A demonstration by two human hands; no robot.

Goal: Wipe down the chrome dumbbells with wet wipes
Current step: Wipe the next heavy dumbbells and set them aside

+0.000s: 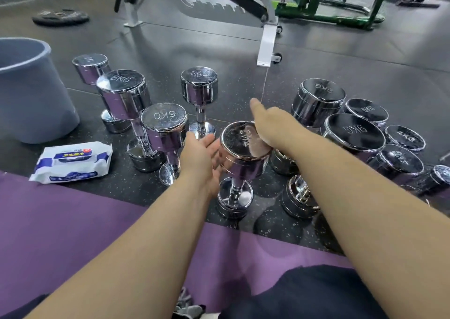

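Purple mat nearest, on the floor's near edge | dumbbell upright just past the mat's edge | left hand flat, straight fingers against its top head | right hand curled over that head's rim, thumb out | more dumbbells upright either side | wipes pack left, at mat's edge | grey bin beyond it

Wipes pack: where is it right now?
Head view, lower left: the wipes pack lies on the floor, nearer than the grey bucket, left of the 6KG dumbbell, at the purple mat's edge.
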